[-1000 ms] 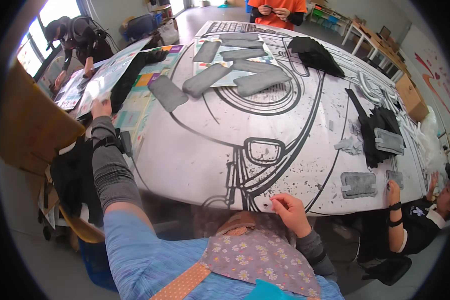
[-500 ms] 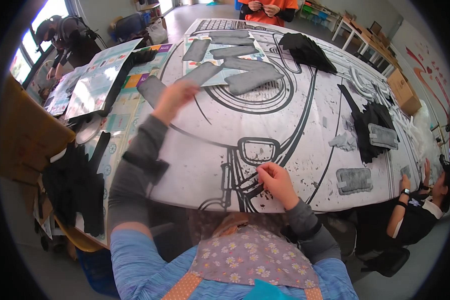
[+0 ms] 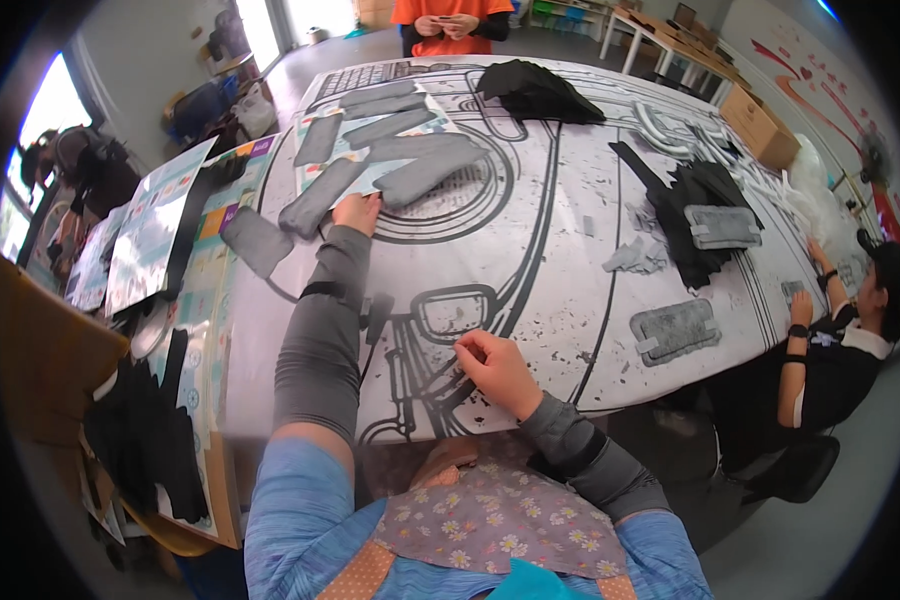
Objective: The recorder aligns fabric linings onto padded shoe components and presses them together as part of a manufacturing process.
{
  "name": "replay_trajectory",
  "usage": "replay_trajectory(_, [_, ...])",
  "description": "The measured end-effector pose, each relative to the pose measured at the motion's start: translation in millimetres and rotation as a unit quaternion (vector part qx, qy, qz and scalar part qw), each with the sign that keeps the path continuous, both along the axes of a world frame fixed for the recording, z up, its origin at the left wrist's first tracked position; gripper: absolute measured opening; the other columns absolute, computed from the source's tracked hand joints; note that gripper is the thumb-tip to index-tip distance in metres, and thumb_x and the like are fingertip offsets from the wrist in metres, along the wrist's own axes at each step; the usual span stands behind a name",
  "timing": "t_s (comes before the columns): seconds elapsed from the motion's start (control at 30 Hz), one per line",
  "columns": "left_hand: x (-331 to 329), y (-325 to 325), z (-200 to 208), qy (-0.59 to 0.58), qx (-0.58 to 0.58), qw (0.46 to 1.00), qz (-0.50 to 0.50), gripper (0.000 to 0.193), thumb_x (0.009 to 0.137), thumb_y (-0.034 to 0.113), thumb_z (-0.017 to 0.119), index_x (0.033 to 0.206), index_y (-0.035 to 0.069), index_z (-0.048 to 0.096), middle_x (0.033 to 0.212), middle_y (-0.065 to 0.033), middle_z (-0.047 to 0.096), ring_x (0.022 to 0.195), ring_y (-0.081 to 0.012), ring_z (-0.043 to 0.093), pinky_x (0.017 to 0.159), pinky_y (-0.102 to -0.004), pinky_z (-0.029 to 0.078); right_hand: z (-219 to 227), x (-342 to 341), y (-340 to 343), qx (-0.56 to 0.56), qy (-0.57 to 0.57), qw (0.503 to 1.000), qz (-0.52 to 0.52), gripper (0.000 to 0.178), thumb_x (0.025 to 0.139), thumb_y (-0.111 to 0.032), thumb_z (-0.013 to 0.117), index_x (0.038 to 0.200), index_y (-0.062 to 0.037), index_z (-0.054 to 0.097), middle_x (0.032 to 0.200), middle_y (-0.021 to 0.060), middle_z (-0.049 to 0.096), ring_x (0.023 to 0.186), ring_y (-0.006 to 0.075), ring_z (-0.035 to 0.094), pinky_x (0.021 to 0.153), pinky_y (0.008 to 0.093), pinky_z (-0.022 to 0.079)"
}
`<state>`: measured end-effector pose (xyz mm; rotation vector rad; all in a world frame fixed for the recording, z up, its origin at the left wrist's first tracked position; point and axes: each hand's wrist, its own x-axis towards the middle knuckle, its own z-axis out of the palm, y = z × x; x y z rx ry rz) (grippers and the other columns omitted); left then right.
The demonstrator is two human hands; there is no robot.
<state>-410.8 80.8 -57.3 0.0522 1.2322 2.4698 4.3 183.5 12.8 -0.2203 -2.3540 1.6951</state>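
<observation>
My left hand reaches out over the table, at the near ends of two flat grey fabric pads. One pad lies to its left and another pad to its right. Its fingers are partly hidden, so I cannot make out whether they grip an edge. My right hand hovers by the near edge of the table with thumb and forefinger pinched. Anything between those fingertips is too small to name. Several more grey pads lie on a patterned sheet, and a single pad rests at the table's left.
The white table cover bears black line drawings. Black fabric piles lie at the back, right and on the left side table. A grey pad is at right. One person stands opposite; another sits at right.
My left hand has moved rightward over the pads, to the near end of the right-hand one. The view has shifted, and my right hand keeps its pinch near the table edge.
</observation>
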Motion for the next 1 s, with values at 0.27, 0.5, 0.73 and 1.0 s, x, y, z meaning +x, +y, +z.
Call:
replay_trajectory(0.27, [71.1, 17.0, 78.6, -0.089, -0.057, 0.988, 0.114, 0.031, 0.102, -0.004, 0.036, 0.13, -0.014, 0.043, 0.127, -0.0264, 0.06, 0.112, -0.0366, 0.069, 0.095, -0.0416, 0.06, -7.1, 1.3, 8.0, -0.021, 0.033, 0.999, -0.011, 0.017, 0.097, -0.014, 0.066, 0.101, 0.0024, 0.067, 0.073, 0.0051, 0.067, 0.063, 0.008, 0.055, 0.059, 0.0264, 0.046])
replay_trajectory(0.5, [155.4, -26.1, 106.8, -0.064, -0.063, 0.995, 0.034, 0.022, 0.103, 0.0, 0.045, 0.121, -0.011, 0.046, 0.124, -0.0242, 0.062, 0.113, -0.0313, 0.069, 0.093, -0.0368, 0.06, -5.3, 8.3, 5.8, 0.027, 0.044, 0.998, 0.023, 0.018, 0.095, -0.021, 0.064, 0.1, -0.0039, 0.068, 0.082, 0.0146, 0.07, 0.074, 0.0341, 0.068, 0.067, 0.0401, 0.052])
replay_trajectory(0.73, [239.3, -71.4, 88.1, -0.039, -0.082, 0.993, -0.07, 0.017, 0.104, 0.003, 0.051, 0.116, -0.009, 0.053, 0.121, -0.018, 0.065, 0.11, -0.0253, 0.069, 0.09, -0.0324, 0.06, -3.3, 18.6, 3.4, 0.081, 0.069, 0.993, 0.055, 0.017, 0.095, -0.023, 0.066, 0.1, -0.0075, 0.07, 0.08, 0.0117, 0.07, 0.072, 0.0312, 0.069, 0.064, 0.0403, 0.052])
replay_trajectory(1.0, [264.0, -59.7, 35.6, 0.344, -0.329, 0.854, -0.211, 0.023, 0.106, 0.004, 0.05, 0.126, -0.008, 0.047, 0.127, -0.0207, 0.059, 0.117, -0.0298, 0.065, 0.098, -0.0381, 0.057, 4.6, 20.8, 4.2, 0.113, 0.099, 0.978, 0.144, 0.015, 0.092, -0.021, 0.068, 0.097, -0.0077, 0.072, 0.079, 0.0126, 0.07, 0.07, 0.0312, 0.069, 0.063, 0.0398, 0.052])
